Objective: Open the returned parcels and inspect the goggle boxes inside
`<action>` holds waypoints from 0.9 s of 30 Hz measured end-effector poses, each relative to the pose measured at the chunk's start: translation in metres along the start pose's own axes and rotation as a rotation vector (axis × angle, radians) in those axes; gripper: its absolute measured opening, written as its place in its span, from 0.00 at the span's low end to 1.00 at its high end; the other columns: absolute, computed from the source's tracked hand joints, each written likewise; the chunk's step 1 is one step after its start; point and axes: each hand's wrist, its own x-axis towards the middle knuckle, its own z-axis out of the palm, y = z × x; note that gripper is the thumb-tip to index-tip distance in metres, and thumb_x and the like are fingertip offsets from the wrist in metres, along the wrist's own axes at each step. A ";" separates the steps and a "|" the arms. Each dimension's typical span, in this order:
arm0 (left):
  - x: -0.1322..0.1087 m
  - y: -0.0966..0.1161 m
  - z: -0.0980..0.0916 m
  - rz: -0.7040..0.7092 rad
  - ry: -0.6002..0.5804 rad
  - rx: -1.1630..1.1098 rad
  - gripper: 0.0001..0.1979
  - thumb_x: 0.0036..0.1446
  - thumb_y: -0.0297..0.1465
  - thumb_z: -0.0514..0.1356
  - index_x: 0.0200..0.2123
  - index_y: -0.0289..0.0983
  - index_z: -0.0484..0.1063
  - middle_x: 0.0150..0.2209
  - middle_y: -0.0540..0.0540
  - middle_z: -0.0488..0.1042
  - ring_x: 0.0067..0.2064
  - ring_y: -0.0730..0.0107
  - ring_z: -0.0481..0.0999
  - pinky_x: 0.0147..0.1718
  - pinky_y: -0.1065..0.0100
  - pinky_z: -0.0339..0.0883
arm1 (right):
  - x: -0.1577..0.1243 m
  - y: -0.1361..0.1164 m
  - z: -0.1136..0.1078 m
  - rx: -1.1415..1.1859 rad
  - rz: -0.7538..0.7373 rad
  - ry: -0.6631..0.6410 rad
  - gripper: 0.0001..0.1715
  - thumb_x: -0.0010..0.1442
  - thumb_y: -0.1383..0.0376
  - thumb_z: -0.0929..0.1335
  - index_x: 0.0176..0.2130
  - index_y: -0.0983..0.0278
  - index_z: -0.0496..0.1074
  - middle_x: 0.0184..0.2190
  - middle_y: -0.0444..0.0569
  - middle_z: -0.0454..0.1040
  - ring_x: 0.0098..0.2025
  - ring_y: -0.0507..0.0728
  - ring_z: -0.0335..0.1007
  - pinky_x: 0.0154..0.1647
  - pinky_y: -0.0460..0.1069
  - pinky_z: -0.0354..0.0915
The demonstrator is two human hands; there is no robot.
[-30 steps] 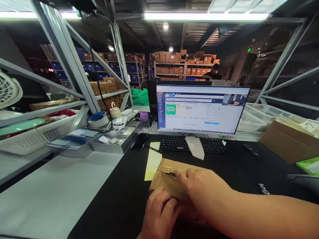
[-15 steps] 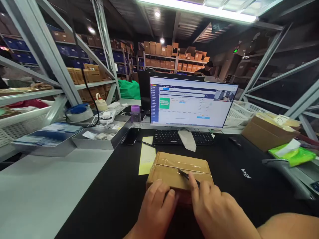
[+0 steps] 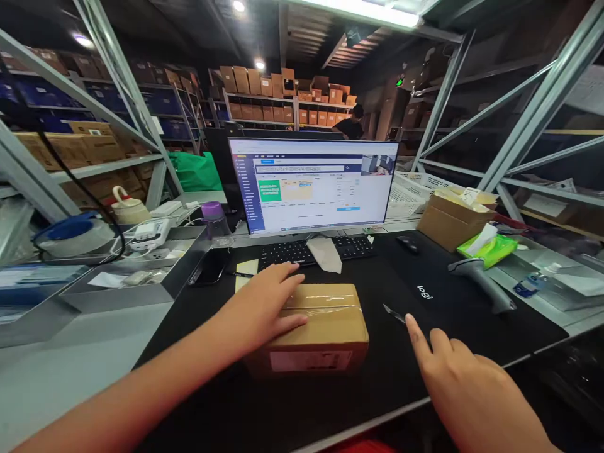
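Note:
A taped brown cardboard box sits on the black desk mat in front of me, with a white label on its near side. My left hand rests over the box's left part, fingers spread, the thumb lying along the top. Off to the right of the box, my right hand grips a craft knife, index finger stretched along it. Its pointed blade faces up-left above the mat, apart from the box; the handle is mostly hidden under the fingers.
Behind the box are a keyboard with a white paper piece on it and a monitor. A phone lies at left. At right are a scanner, a mouse and an open carton. Another person is far back.
My right hand has carried the craft knife off the box top to the right. My left hand has shifted from the box's near edge onto its left top. The view has turned right.

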 end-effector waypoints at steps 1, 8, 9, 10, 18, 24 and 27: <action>0.008 -0.008 -0.001 0.002 -0.113 -0.005 0.26 0.60 0.43 0.66 0.57 0.34 0.72 0.56 0.35 0.75 0.53 0.51 0.78 0.48 0.57 0.75 | -0.003 0.006 0.003 0.017 0.018 -0.005 0.39 0.52 0.84 0.61 0.62 0.74 0.68 0.27 0.51 0.69 0.24 0.57 0.66 0.20 0.51 0.62; 0.026 -0.020 0.003 0.132 -0.511 0.123 0.25 0.70 0.40 0.53 0.61 0.28 0.69 0.52 0.31 0.78 0.48 0.48 0.82 0.45 0.55 0.76 | 0.015 0.021 0.030 0.784 0.294 0.043 0.27 0.69 0.67 0.59 0.65 0.59 0.65 0.40 0.52 0.77 0.37 0.59 0.77 0.35 0.52 0.72; 0.026 -0.017 0.005 0.153 -0.535 0.177 0.26 0.71 0.38 0.51 0.62 0.26 0.67 0.53 0.28 0.76 0.49 0.46 0.81 0.46 0.53 0.76 | 0.025 0.014 0.037 1.007 0.345 0.033 0.26 0.71 0.61 0.59 0.64 0.58 0.65 0.46 0.53 0.77 0.45 0.61 0.77 0.44 0.54 0.74; 0.025 -0.014 0.008 0.168 -0.554 0.227 0.26 0.71 0.36 0.49 0.63 0.24 0.65 0.54 0.25 0.75 0.50 0.45 0.81 0.47 0.51 0.76 | 0.036 0.004 0.043 1.228 0.409 0.011 0.27 0.70 0.55 0.60 0.64 0.59 0.65 0.51 0.54 0.75 0.51 0.62 0.75 0.51 0.56 0.72; 0.033 -0.002 0.005 0.216 -0.618 0.328 0.28 0.66 0.21 0.44 0.68 0.25 0.57 0.52 0.23 0.75 0.47 0.46 0.82 0.42 0.53 0.76 | 0.097 -0.077 0.053 2.164 0.858 0.008 0.64 0.40 0.53 0.77 0.68 0.62 0.51 0.66 0.60 0.59 0.65 0.68 0.60 0.66 0.61 0.58; 0.049 0.005 -0.003 0.222 -0.750 0.363 0.31 0.63 0.24 0.47 0.70 0.25 0.54 0.41 0.29 0.80 0.38 0.46 0.83 0.33 0.58 0.73 | 0.087 -0.079 0.050 2.308 0.811 0.008 0.66 0.41 0.57 0.76 0.70 0.60 0.44 0.68 0.59 0.55 0.63 0.67 0.64 0.65 0.61 0.59; 0.053 0.006 -0.004 0.222 -0.760 0.351 0.33 0.61 0.22 0.48 0.69 0.25 0.55 0.41 0.28 0.80 0.37 0.48 0.83 0.32 0.60 0.72 | 0.087 -0.079 0.052 2.320 0.819 0.007 0.65 0.42 0.59 0.75 0.70 0.60 0.44 0.69 0.58 0.54 0.63 0.67 0.64 0.65 0.62 0.59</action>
